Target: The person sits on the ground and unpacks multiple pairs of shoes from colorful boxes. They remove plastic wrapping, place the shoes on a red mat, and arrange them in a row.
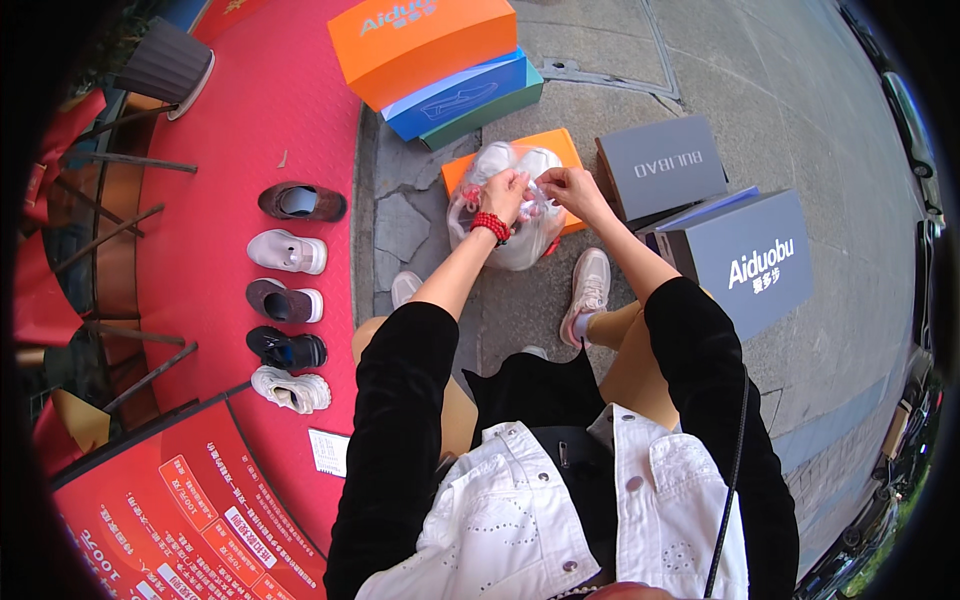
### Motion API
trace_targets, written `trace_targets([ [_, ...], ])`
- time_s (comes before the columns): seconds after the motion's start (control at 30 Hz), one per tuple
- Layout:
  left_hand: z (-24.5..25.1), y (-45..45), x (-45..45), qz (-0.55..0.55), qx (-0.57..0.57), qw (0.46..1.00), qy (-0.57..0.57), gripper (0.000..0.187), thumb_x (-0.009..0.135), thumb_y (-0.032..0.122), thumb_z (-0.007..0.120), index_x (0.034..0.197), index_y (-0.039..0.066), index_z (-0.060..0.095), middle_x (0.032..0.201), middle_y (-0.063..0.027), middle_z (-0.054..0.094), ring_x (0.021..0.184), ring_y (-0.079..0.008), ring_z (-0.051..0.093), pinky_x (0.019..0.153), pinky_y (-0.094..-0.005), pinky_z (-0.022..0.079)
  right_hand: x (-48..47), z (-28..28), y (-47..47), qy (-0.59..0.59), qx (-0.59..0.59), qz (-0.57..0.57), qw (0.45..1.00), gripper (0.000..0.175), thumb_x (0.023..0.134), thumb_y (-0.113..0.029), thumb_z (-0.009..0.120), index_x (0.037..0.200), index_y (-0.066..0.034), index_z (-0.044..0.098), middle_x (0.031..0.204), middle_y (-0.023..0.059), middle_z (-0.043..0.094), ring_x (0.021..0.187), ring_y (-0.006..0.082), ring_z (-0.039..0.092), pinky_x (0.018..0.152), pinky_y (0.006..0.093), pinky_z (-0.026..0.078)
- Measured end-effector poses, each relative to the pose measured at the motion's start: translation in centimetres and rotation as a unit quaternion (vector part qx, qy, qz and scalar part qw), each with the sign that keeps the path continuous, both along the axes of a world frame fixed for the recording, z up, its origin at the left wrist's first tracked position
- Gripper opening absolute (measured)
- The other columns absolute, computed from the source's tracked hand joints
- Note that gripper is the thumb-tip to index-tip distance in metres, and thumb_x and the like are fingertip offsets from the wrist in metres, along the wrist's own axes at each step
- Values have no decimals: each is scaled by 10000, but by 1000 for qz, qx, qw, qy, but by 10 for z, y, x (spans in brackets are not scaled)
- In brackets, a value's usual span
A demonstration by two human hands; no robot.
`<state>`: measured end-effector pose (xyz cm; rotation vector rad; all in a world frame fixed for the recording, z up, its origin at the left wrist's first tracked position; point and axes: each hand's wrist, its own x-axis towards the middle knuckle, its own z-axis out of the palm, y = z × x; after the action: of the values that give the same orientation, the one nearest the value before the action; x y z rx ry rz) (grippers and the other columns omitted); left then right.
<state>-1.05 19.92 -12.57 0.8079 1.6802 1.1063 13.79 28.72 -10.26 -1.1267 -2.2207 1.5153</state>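
A translucent plastic bag (506, 255) rests in front of an orange shoebox (562, 142), partly overlapping it from this angle. Pale rounded shapes, seemingly shoes (538, 160), show through the far side of the bag, along with bits of red. My left hand (504, 196), with red beads at the wrist, pinches the gathered top of the bag. Opposite it, my right hand (574, 189) grips the bag's plastic between thumb and fingers. The bunched plastic between both hands is partly hidden by the fingers.
Stacked shoeboxes (450, 75) stand beyond the bag; grey shoeboxes (739, 255) sit at the right. Several single shoes (289, 251) line the red mat (217, 255) at the left. A printed red board (187, 510) and a planter (161, 64) are farther left. Pavement cracks run nearby.
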Motion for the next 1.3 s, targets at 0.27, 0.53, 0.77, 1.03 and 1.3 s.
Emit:
trace_targets([
  [0.27,2,-1,1,1,11,1000,9,184,930,183,542,923,6,592,723,-68,652,555,-148,630,429,-283,505,2,-3,1,-19,16,34,999,164,807,-140,648,866,13,660,715,73,673,649,129,662,633,266,528],
  [0.53,3,-4,0,-110,12,993,-37,183,848,33,589,1030,18,601,815,-47,656,610,-108,632,525,-247,482,0,-1,-5,22,-47,-110,993,186,821,-161,599,807,23,622,716,76,668,655,135,678,617,260,540],
  [0.77,9,-4,1,-118,10,991,-57,179,857,34,587,1036,37,604,783,-44,639,552,-102,602,532,-246,479,1,-8,-6,38,-199,-179,963,194,867,-191,570,872,3,580,777,82,653,695,156,678,625,262,553],
  [1.03,-19,7,8,-76,93,993,-10,37,853,31,574,839,40,540,809,-11,570,649,-93,572,596,-249,483,-1,-14,-4,27,-241,-188,952,168,891,-202,563,883,-35,578,791,35,617,680,121,627,646,244,535],
  [1.3,-13,-10,-10,-212,-2,952,220,106,810,112,538,814,7,549,803,-104,558,730,-224,584,687,-348,476,-16,-33,-7,19,-172,-140,975,187,889,-186,569,831,-10,590,756,48,633,677,113,625,650,251,526],
])
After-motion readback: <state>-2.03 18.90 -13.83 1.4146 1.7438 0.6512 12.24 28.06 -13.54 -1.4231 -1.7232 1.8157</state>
